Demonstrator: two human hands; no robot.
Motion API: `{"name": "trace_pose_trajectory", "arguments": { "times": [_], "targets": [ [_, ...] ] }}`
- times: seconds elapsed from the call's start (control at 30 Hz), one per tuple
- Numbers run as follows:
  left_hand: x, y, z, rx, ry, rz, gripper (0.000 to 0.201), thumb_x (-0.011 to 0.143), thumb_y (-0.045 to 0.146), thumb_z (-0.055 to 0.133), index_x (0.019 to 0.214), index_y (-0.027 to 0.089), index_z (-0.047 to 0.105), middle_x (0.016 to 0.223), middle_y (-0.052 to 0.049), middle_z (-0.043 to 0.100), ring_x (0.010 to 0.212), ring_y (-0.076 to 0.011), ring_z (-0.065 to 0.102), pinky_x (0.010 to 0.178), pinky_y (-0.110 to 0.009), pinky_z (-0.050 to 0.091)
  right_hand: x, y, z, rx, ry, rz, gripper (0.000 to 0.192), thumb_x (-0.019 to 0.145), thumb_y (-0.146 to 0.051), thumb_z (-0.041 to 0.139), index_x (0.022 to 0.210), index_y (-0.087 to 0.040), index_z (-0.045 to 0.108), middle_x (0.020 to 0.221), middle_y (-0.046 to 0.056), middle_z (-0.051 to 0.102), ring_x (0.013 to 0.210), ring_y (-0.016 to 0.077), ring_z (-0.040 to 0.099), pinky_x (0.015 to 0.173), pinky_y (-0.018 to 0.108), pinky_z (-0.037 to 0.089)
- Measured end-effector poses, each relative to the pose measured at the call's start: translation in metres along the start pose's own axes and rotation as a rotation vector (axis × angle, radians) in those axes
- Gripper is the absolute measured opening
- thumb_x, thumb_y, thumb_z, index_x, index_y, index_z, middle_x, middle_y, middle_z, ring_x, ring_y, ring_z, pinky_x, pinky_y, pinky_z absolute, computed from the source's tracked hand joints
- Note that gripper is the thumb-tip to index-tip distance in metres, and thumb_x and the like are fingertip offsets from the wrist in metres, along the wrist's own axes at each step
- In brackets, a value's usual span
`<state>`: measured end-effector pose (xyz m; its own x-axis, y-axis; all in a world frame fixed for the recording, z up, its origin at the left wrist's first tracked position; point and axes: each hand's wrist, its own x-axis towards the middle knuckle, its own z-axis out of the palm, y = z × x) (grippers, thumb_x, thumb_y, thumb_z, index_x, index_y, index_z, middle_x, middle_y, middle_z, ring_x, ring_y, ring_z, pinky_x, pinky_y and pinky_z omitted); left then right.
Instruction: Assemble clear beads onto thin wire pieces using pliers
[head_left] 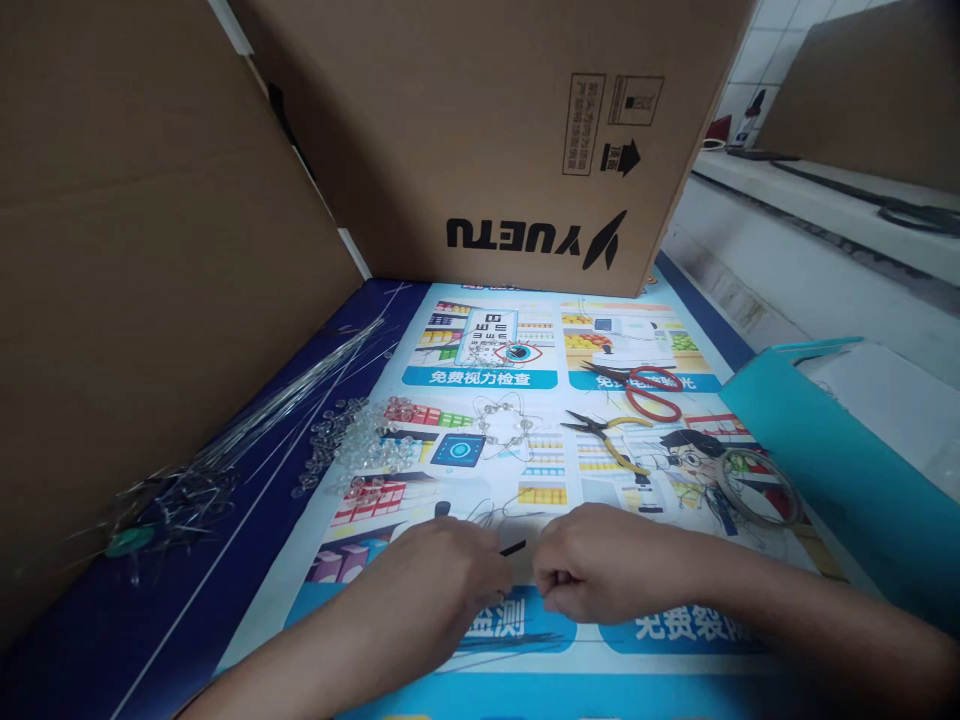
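Observation:
My left hand (457,565) is closed low over the printed sheet, its fingertips pointing right. Thin wire loops (489,512) stick out just beyond its fingers, apparently pinched in them. A short way to the right, my right hand (592,562) is curled with thumb and fingers pressed together; what it holds is hidden. Farther back lies a ring of clear beads on wire (504,424). A heap of loose clear beads (367,440) spreads to its left. Yellow-handled pliers (611,438) and red-handled scissors (649,390) lie to its right.
A bundle of thin wires (292,395) runs along the left, ending in a tangle (180,500). A wire coil (759,487) lies right, beside a teal box (847,450). Cardboard (480,130) walls the back and left. Dark wire pieces (510,640) lie near the front.

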<state>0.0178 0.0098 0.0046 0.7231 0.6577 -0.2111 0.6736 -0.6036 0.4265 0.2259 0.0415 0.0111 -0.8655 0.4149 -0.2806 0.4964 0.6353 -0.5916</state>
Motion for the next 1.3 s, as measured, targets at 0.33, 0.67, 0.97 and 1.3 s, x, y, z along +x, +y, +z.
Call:
{"name": "trace_pose_trajectory", "arguments": {
  "times": [0.33, 0.67, 0.97, 1.3],
  "targets": [
    [0.008, 0.009, -0.005, 0.147, -0.016, 0.008, 0.023, 0.079, 0.004, 0.044, 0.072, 0.019, 0.06, 0.074, -0.004, 0.061, 0.073, -0.0191, 0.052, 0.064, -0.03, 0.036, 0.001, -0.002, 0.007, -0.118, 0.067, 0.062, 0.014, 0.076, -0.021, 0.046, 0.067, -0.018, 0.057, 0.068, -0.001, 0.061, 0.06, 0.0104, 0.049, 0.052, 0.021, 0.028],
    [0.012, 0.009, 0.005, 0.155, 0.078, -0.036, 0.024, 0.081, 0.007, 0.043, 0.069, 0.018, 0.06, 0.074, -0.003, 0.061, 0.071, -0.0164, 0.053, 0.067, -0.029, 0.04, 0.005, 0.0, 0.016, -0.324, 0.11, 0.099, 0.02, 0.08, -0.02, 0.042, 0.065, -0.018, 0.055, 0.064, 0.0, 0.06, 0.053, 0.0113, 0.048, 0.047, 0.024, 0.021],
    [0.009, 0.001, 0.008, 0.168, 0.164, -0.169, 0.021, 0.077, 0.005, 0.043, 0.076, 0.018, 0.059, 0.074, -0.004, 0.058, 0.067, -0.0163, 0.052, 0.061, -0.028, 0.04, 0.009, 0.005, 0.012, -0.196, 0.261, 0.2, 0.017, 0.081, -0.02, 0.045, 0.071, -0.017, 0.058, 0.073, 0.002, 0.062, 0.065, 0.0127, 0.053, 0.054, 0.022, 0.03],
    [0.022, -0.015, 0.011, -0.88, 0.315, -0.34, 0.014, 0.078, 0.027, 0.052, 0.077, 0.015, 0.059, 0.061, 0.001, 0.055, 0.057, -0.0101, 0.047, 0.054, -0.021, 0.037, 0.024, 0.022, 0.032, 0.972, 0.529, 0.232, 0.017, 0.076, -0.033, 0.056, 0.079, -0.016, 0.057, 0.058, -0.003, 0.056, 0.055, 0.0097, 0.055, 0.056, 0.024, 0.046]
  ]
}}
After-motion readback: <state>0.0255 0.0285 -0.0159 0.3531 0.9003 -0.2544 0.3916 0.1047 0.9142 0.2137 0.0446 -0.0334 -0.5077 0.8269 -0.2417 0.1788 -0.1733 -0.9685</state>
